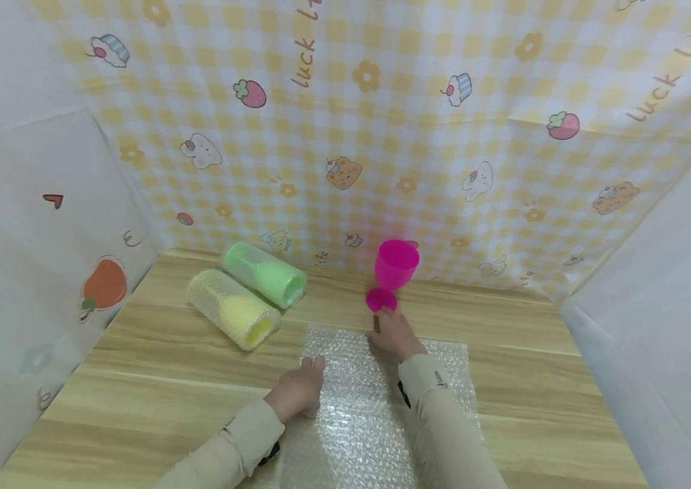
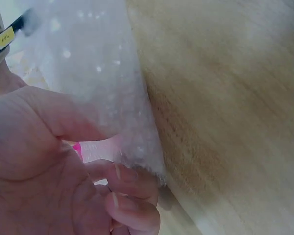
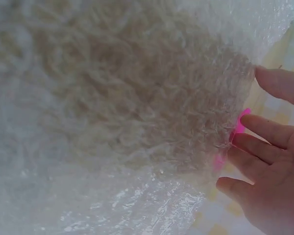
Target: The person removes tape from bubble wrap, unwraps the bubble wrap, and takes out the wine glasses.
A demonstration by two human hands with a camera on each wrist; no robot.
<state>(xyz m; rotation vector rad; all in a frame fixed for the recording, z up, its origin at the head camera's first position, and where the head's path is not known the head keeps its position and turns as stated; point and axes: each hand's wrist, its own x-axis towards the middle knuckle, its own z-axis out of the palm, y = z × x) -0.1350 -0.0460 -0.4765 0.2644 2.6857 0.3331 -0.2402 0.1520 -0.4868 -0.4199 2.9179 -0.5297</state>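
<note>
A sheet of bubble wrap (image 1: 357,401) lies on the wood-patterned table in front of the person. My left hand (image 1: 301,388) is at the sheet's left edge; in the left wrist view, thumb and fingers (image 2: 132,210) pinch the edge of the bubble wrap (image 2: 103,54). At the far edge is my right hand (image 1: 395,333), its fingers (image 3: 269,132) apart and loosely straight, touching the sheet's rim. Just beyond it a bright pink goblet (image 1: 397,265) stands upright, its round foot near the fingertips. The right wrist view shows only a sliver of pink goblet (image 3: 241,122).
To the left lie a green goblet (image 1: 266,275) and a yellow goblet (image 1: 235,309), each rolled in bubble wrap, side by side. A yellow checked cloth (image 1: 345,136) hangs behind the table (image 1: 528,380), with pale sheets at both sides.
</note>
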